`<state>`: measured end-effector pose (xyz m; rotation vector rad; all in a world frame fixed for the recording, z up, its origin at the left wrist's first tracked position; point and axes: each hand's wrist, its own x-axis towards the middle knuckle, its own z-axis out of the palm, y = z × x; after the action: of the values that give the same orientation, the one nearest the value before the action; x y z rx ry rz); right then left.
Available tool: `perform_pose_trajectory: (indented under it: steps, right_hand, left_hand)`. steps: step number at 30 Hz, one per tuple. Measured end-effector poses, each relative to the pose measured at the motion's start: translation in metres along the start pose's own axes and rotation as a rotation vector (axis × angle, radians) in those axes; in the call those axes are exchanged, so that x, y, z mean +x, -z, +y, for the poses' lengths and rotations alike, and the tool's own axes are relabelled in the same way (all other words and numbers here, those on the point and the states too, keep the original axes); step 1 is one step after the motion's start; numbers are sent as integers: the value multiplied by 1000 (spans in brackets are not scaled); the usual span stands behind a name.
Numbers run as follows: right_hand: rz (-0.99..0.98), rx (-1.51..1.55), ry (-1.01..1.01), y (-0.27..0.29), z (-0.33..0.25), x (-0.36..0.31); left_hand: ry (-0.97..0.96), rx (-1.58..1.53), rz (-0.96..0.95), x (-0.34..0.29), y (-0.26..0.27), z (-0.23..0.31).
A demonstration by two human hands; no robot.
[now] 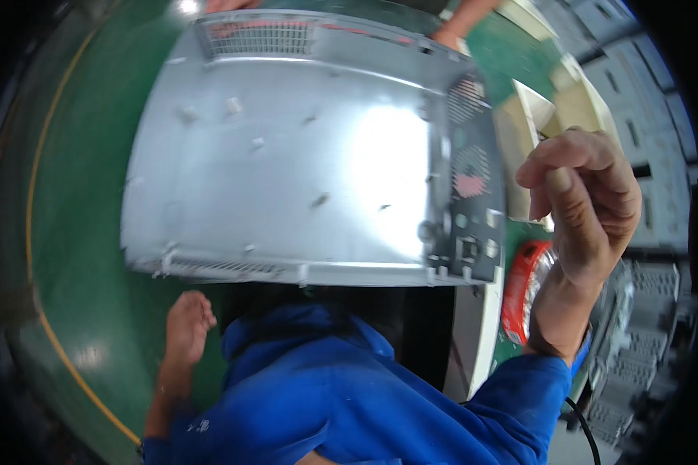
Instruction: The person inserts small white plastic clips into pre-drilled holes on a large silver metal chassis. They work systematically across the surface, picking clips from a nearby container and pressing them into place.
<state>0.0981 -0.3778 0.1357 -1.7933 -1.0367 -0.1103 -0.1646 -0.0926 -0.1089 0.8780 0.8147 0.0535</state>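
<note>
A large shallow sheet-metal casing (287,155) lies in front of me with its inside facing up. It has slotted vents along its edges and a dark perforated panel (469,170) at its right end. My right hand (589,201) is raised beyond that panel, apart from the casing. Its fingers are curled in with the thumb close to the index finger; anything between them is hidden. Just below the casing's near left corner hangs my left hand (190,325). Its fingers are loosely closed, and I see nothing in them. Small clips or tabs dot the casing's floor.
Another person's hand (448,39) touches the casing's far right edge. Cream-coloured bins (527,116) and a red bag (523,291) stand to the right, near a white ledge (477,341). Stacked grey perforated parts (644,333) lie farther right. A yellow line (35,170) crosses the green floor.
</note>
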Motion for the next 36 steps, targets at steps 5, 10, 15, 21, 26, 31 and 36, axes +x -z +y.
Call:
perform_pose_trajectory:
  steps: [5,10,15,21,26,31,36]
  right_hand:
    - [365,348,-65,31,14,-45]
    - [706,313,-239,39,37,-108]
    - [718,239,-742,25,71,-163]
    - [645,427,-848,-8,106,-203]
    - [692,653,-760,-34,114,-220]
    - [769,745,-667,-45,109,-227]
    - [970,827,-670,-43,104,-240]
  left_hand:
    - [210,81,-117,2,-65,-9]
    - [281,199,-283,16,-97,-17]
    - [381,436,-393,18,-115,-14]
    - [316,676,-439,17,-130,-18]
    - [342,700,-436,11,-157,-23]
    - [392,752,-524,9,-184,-38]
    - [477,822,-771,3,-212,-47]
